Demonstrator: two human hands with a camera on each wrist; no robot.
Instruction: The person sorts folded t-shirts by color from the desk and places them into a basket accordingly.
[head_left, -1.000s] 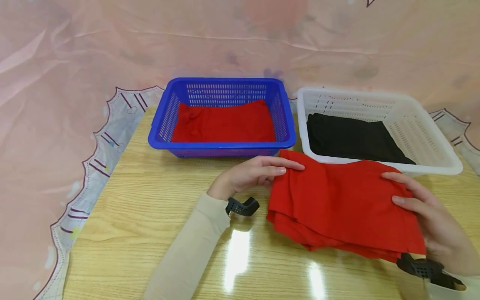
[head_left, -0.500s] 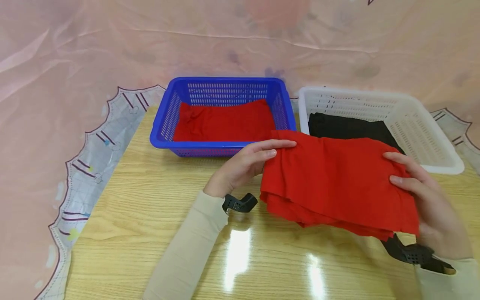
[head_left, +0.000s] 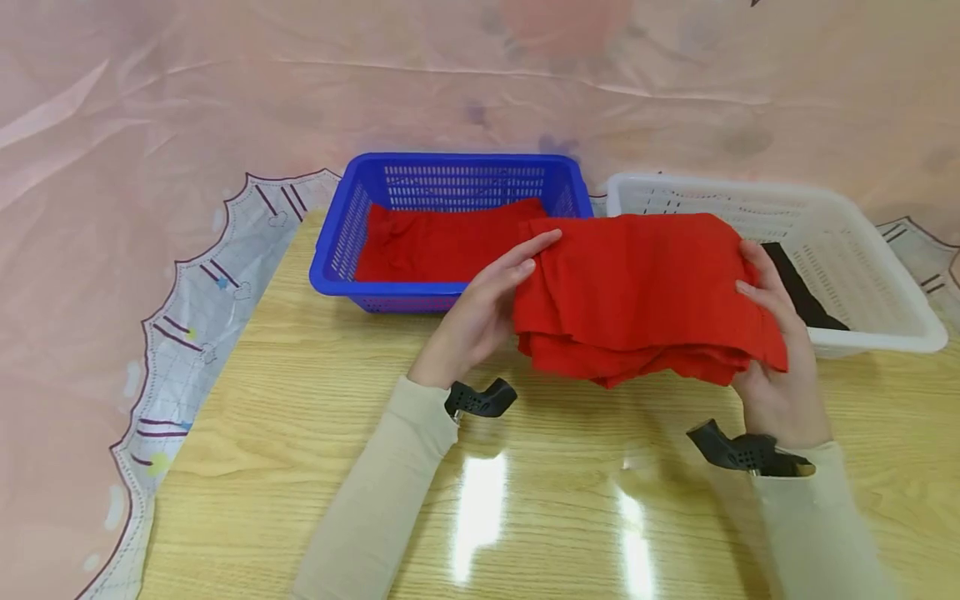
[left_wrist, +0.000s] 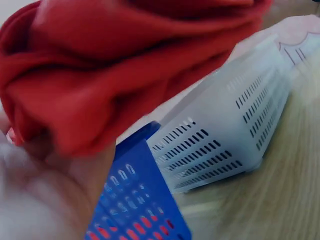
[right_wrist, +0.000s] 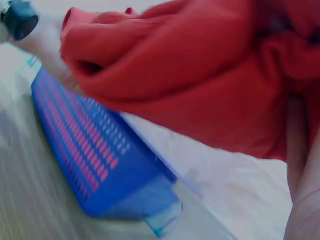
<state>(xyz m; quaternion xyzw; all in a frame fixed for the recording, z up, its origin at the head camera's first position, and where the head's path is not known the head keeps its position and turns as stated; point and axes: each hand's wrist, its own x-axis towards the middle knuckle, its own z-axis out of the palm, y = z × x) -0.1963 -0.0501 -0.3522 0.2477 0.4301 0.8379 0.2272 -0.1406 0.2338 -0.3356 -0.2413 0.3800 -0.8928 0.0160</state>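
A folded red cloth (head_left: 645, 283) is held up off the table by both hands, in front of the two baskets. My left hand (head_left: 480, 317) grips its left end, fingertips on top and the palm side below. At the right end, my right hand (head_left: 780, 367) holds it with fingers over the top. Loose layers droop along its near edge, and both wrist views show these folds (left_wrist: 125, 75) from below. Behind it, the blue basket (head_left: 390, 289) contains another folded red cloth (head_left: 442, 242). The cloth in my hands covers part of the white basket (head_left: 892, 340), where some black cloth (head_left: 802, 292) shows.
The baskets stand side by side at the back of the wooden table (head_left: 300, 400). A pink patterned sheet (head_left: 225, 108) hangs behind them and runs down the left side. Black straps with small mounts (head_left: 487, 400) sit on both wrists.
Both hands have raised the folded red cloth and carried it away from me and a little left, toward the blue basket. It now hides most of the black cloth.
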